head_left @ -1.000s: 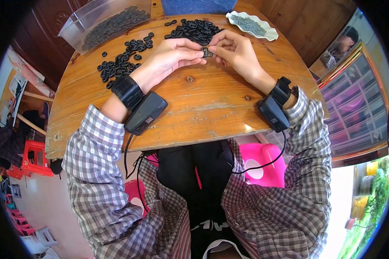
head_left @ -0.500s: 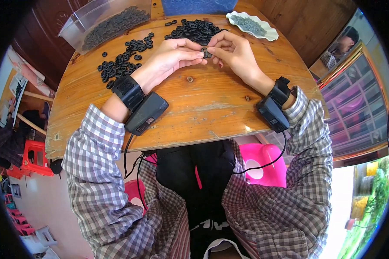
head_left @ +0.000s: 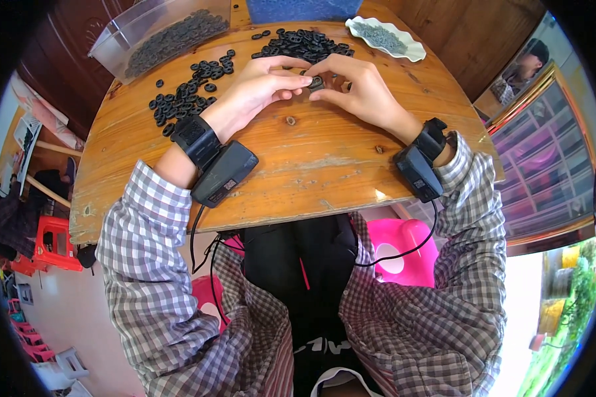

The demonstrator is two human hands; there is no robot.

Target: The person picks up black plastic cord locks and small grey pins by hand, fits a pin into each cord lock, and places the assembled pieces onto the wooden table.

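Note:
My left hand (head_left: 265, 85) reaches over the wooden table and pinches a small dark oval piece (head_left: 316, 83) between thumb and fingertips. From the other side my right hand (head_left: 357, 86) curls its index finger over the piece, its thumb at the lower edge; whether both fingertips press on it is hard to see. Just beyond the hands lies a heap of black oval pieces with holes (head_left: 301, 45). Looser black pieces (head_left: 182, 102) are scattered left of my left wrist.
A clear plastic bin (head_left: 172, 43) of dark pieces stands at the far left of the table (head_left: 291, 172). Behind the heap sits a blue container (head_left: 304, 10). A white wavy-edged dish (head_left: 414, 49) holds small grey bits. Cabled black devices (head_left: 225, 173) are strapped to both wrists.
My right thumb has moved away from the pinch, down and left, and the index finger has reached further over the piece. My left hand has barely shifted.

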